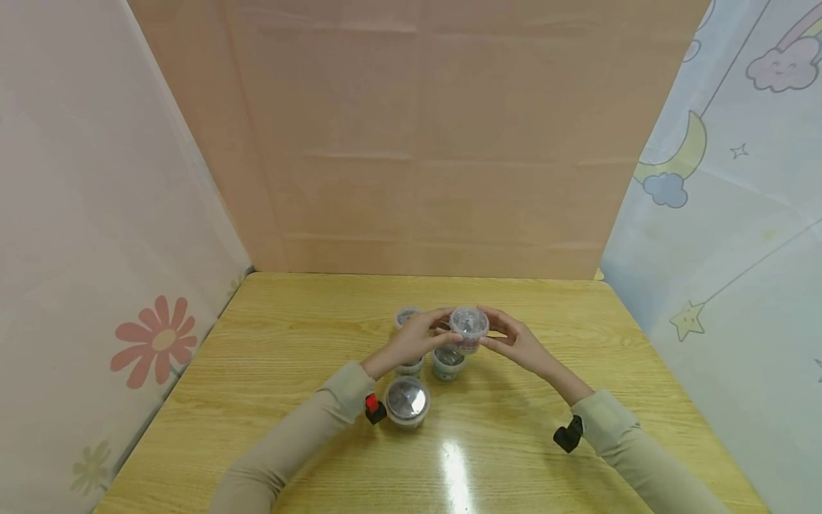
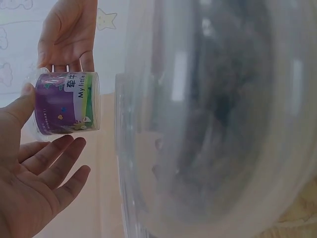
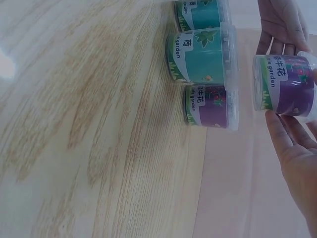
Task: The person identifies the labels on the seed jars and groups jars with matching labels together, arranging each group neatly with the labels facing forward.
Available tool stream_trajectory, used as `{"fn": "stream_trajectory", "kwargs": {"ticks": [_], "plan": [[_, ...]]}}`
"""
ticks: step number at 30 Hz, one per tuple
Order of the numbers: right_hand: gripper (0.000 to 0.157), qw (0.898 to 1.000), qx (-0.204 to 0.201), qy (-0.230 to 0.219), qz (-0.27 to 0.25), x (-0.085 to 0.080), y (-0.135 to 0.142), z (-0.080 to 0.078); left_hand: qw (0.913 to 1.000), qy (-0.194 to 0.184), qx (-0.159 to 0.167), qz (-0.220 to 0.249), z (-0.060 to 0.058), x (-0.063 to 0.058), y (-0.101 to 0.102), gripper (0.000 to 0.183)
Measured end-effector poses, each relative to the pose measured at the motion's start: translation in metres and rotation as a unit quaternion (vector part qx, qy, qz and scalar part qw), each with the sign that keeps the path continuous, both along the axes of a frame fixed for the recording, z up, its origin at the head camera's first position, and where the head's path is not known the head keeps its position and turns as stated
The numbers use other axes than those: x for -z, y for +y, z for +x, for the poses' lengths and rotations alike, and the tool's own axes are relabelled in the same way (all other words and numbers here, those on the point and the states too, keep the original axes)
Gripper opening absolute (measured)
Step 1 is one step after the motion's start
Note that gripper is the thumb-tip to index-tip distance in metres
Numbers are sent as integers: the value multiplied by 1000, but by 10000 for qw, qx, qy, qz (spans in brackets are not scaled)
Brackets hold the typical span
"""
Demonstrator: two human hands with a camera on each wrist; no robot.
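A small clear plastic cup (image 1: 469,328) with a clear lid and a purple-and-green printed label is held above the table between both hands. My left hand (image 1: 414,337) grips its left side, with the thumb at the lid's rim in the left wrist view. From the other side, my right hand (image 1: 519,347) holds it between thumb and fingers. Below it, the right wrist view shows a teal-labelled cup (image 3: 200,57), another teal-labelled cup (image 3: 200,14) and a purple-labelled cup (image 3: 210,106), all lidded. One lidded cup (image 1: 407,401) stands nearest me, beside my left wrist.
The cups stand grouped on a wooden table (image 1: 308,335); my left hand partly covers some. One cup (image 1: 407,315) stands at the back of the group. A plain peach backdrop (image 1: 417,143) rises behind the table, with printed sheets on both sides.
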State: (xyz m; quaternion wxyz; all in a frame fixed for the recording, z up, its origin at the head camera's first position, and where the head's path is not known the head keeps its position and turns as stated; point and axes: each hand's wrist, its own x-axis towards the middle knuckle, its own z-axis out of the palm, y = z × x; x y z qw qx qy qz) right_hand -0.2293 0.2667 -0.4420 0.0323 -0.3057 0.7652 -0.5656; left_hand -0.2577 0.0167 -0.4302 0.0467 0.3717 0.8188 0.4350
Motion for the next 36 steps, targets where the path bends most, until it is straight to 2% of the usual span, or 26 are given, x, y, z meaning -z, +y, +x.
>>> {"fn": "stream_trajectory", "kwargs": {"ticks": [7,13,20,26,36], "plan": [[59,9996,134,125,209,2,3,-2,9997,177,128,-123,-2,-1,2,61],[60,9974,371,261,563,-1,5,-1,9990,271,110,-350,-5,-1,6,63],[59,9922,587,519,973,-19,3,7,9967,393,-5,-716,-8,-2,9,65],[59,9902,756,466,1077,-28,1,10,9942,445,-43,-975,-10,-6,10,69],[60,9895,767,493,1123,-27,-2,8,9888,698,-4,-1318,-17,-7,10,71]]}}
